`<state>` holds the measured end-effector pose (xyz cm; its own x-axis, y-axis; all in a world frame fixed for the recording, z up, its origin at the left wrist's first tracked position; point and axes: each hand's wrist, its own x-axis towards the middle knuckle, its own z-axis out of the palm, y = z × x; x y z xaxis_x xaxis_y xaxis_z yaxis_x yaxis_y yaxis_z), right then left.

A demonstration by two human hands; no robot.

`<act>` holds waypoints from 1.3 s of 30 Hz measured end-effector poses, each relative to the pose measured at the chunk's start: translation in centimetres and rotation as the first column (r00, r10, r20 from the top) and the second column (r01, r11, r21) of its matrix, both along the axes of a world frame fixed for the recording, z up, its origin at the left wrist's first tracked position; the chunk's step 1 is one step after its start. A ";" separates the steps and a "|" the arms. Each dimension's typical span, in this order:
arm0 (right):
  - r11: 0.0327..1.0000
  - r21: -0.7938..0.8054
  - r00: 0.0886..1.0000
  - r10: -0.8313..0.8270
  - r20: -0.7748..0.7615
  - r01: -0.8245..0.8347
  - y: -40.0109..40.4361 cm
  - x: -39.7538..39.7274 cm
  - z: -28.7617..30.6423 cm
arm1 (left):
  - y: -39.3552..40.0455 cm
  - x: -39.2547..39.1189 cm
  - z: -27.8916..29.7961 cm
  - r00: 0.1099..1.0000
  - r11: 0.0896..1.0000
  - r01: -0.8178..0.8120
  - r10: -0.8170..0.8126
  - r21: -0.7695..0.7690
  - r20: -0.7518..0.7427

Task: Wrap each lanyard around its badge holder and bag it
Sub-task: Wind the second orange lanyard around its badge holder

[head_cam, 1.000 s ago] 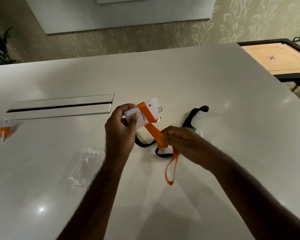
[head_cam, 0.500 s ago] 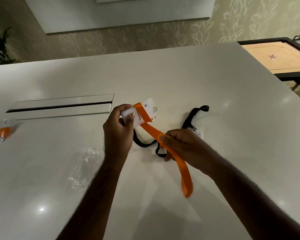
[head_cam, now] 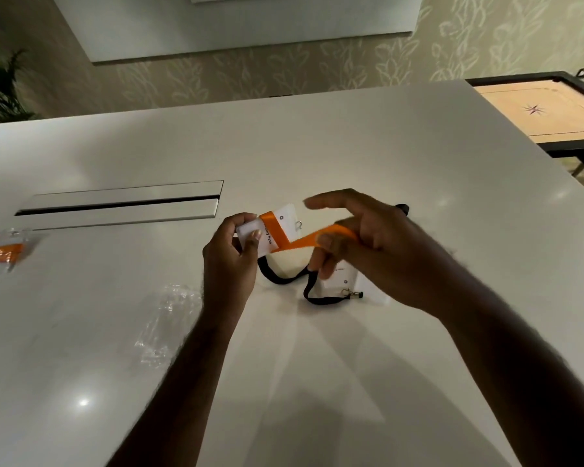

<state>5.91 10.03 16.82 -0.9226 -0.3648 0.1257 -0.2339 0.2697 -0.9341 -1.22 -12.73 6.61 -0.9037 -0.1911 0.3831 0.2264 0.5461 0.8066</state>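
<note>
Partly blurred by motion, the right hand (head_cam: 368, 244) hid much of what lay under it: the black lanyard (head_cam: 285, 276) vanished beneath the palm and reappeared only as a dark tip past the knuckles, and the second badge holder (head_cam: 343, 281) on the white table (head_cam: 351, 146) showed just a corner with its metal clip. How the orange lanyard (head_cam: 304, 239) ended was not visible, since it ran into the curled right fingers. Those fingers were pinched around the strap, with the index finger stretched out free above. The left hand (head_cam: 231, 261) gripped the first badge holder (head_cam: 272, 229) by its near-left end, thumb on its face, above the table's middle. The holder's long axis ran from near-left to far-right, its clip end pointing far-right. One orange band crossed its face, and from there the strap stretched rightward, nearly level, to the right hand. An empty clear bag (head_cam: 167, 320) lay crumpled near the left forearm. At the left edge sat a bagged orange lanyard (head_cam: 4, 252), its contents hard to make out.
</note>
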 end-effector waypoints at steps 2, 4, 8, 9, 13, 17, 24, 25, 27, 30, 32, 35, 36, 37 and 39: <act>1.000 -0.009 0.997 -0.017 -0.073 0.016 -0.2 -0.6 0.7 | 0.4 0.3 0.0 0.998 0.998 0.057 -0.057 -0.024 -0.007; 0.998 -0.041 0.991 -0.053 -0.122 0.048 -0.3 -1.5 1.1 | 0.6 0.5 -0.1 0.993 0.992 0.121 -0.121 -0.048 0.002; 0.992 -0.057 0.972 -0.121 -0.203 0.111 0.2 -4.4 1.2 | 0.7 1.0 -0.3 0.960 0.962 0.273 -0.271 -0.022 0.075; 0.991 -0.056 0.966 -0.132 -0.224 0.122 0.4 -5.3 1.0 | 0.6 1.1 -0.2 0.947 0.952 0.306 -0.304 -0.004 0.099; 0.984 -0.040 0.960 -0.178 -0.215 0.173 1.4 -8.8 -1.2 | 0.2 1.1 0.5 0.887 0.908 0.412 -0.419 0.076 0.195; 0.986 -0.078 0.987 -0.149 -0.062 0.144 1.6 -10.7 -4.5 | -0.3 1.3 1.8 0.839 0.860 0.471 -0.505 0.197 0.201; 0.947 -0.320 0.963 0.079 0.256 0.007 0.0 -8.5 -8.8 | -0.7 0.9 2.7 0.859 0.771 0.405 -0.504 0.491 0.084; 0.936 -0.351 0.953 0.132 0.274 -0.029 -0.2 -7.9 -9.2 | -0.6 0.8 2.5 0.867 0.767 0.381 -0.490 0.516 0.088; 0.939 -0.343 0.949 0.139 0.282 -0.035 -0.8 -6.9 -10.2 | -0.5 0.6 2.1 0.885 0.765 0.329 -0.455 0.554 0.103; 0.971 -0.234 0.966 0.019 0.256 0.043 -1.5 -6.0 -10.7 | -0.4 0.2 1.3 0.906 0.787 0.282 -0.407 0.548 0.118; 0.975 -0.185 0.972 -0.079 0.221 0.121 -1.8 -5.8 -10.7 | 0.0 0.2 1.1 0.912 0.798 0.268 -0.390 0.539 0.124; 0.961 -0.163 0.966 -0.196 0.170 0.224 -2.5 -5.5 -10.6 | 0.3 0.1 0.9 0.931 0.822 0.225 -0.339 0.523 0.132; 0.951 -0.196 0.961 -0.203 0.188 0.239 -2.7 -5.3 -10.7 | 0.3 0.1 0.9 0.939 0.831 0.210 -0.318 0.516 0.130; 0.942 -0.213 0.954 -0.214 0.211 0.259 -2.9 -5.1 -10.8 | 0.3 0.0 0.8 0.947 0.841 0.194 -0.295 0.506 0.127; 0.934 -0.199 0.943 -0.253 0.215 0.296 -3.2 -4.5 -10.8 | 0.3 -0.2 0.6 0.959 0.855 0.164 -0.256 0.492 0.125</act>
<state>1.40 6.80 6.04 -0.9971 -0.0758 -0.0053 -0.0005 0.0770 -0.9970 -1.42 -12.39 7.24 -0.9868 -0.1053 0.1228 0.1186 0.0448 0.9919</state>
